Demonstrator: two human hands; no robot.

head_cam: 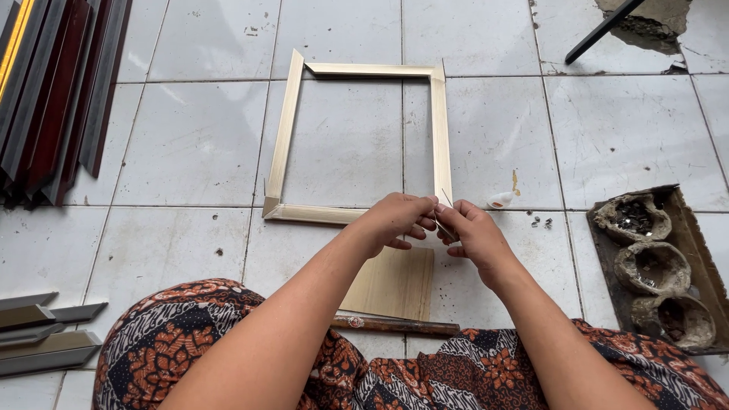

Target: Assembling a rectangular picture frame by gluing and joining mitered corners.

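Left hand (395,219) and right hand (472,234) meet at the near right corner of the pale gold frame (357,140), fingertips pinching a thin nail (445,199) that is barely visible. Frame lies flat on the white tiled floor (190,152), its corner hidden under the fingers. Bare tile inside it; wooden board (395,285) just behind the hands.
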